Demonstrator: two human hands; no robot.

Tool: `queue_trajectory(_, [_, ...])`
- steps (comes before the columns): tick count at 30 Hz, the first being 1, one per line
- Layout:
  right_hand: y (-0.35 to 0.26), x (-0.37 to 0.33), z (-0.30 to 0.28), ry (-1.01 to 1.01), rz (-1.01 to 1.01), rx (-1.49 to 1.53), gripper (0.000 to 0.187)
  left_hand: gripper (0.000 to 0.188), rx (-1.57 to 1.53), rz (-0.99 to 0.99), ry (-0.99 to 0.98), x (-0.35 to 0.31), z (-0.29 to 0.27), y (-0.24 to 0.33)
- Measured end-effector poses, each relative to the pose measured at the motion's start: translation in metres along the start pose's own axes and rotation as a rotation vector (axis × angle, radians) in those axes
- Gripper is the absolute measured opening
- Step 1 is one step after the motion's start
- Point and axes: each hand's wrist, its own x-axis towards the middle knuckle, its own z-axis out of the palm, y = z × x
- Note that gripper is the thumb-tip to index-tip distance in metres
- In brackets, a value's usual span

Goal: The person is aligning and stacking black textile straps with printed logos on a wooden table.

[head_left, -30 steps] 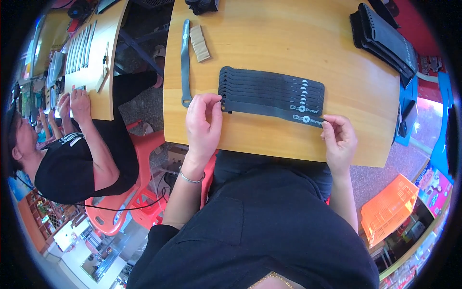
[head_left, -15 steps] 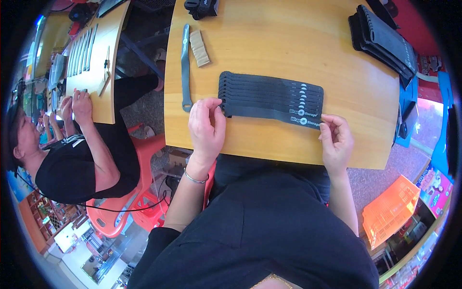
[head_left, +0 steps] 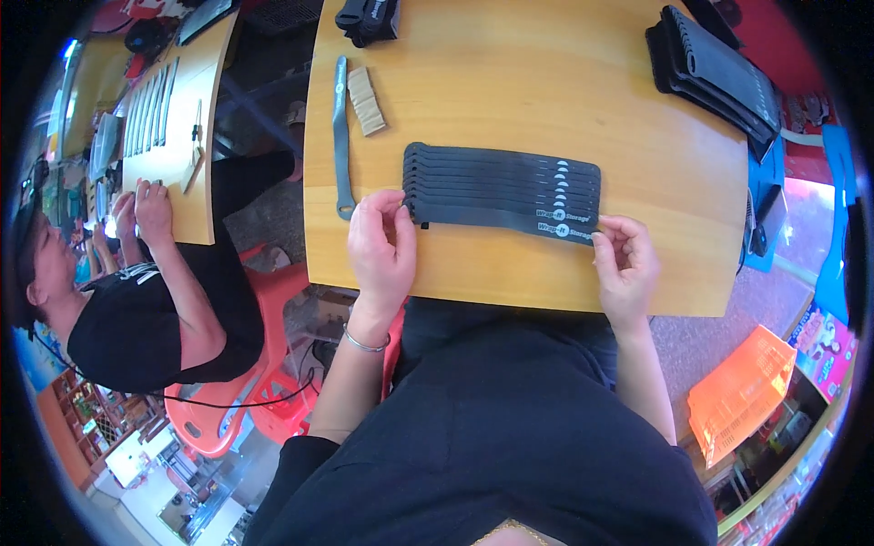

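Observation:
On the wooden table before me lies a row of black hook-and-loop storage straps (head_left: 492,186), fanned so that each overlaps the one behind it. Pale marks run down their right ends, and the nearest strap shows the most of its face. My left hand (head_left: 382,250) is closed in a pinch at the left end of the nearest strap. At that strap's lower right corner, my right hand (head_left: 628,268) pinches its edge between thumb and fingers. A single dark grey strap (head_left: 341,136) with a looped end lies to the left, beside a folded brown strip (head_left: 367,102).
Stacked black strap bundles (head_left: 719,77) sit at the table's far right, and another black bundle (head_left: 369,18) at the far left. Left of me, a co-worker sits at a second table (head_left: 182,109) holding several strips. An orange basket (head_left: 742,391) stands low on the right.
The whole view has shifted slightly, so the table's things appear a little further left and most a little lower. Both hands stay at the ends of the nearest strap.

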Motion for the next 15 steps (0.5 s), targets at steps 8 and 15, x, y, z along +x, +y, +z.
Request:
queue_trajectory(8, [0.0000, -0.0005, -0.0016, -0.004, 0.007, 0.081, 0.019, 0.021, 0.036, 0.049, -0.005, 0.0006, -0.0001, -0.0022])
queue_trajectory(15, [0.0009, 0.0002, -0.0017, 0.007, -0.010, 0.086, 0.017, 0.027, 0.025, 0.056, 0.015, 0.0014, 0.0006, -0.0010])
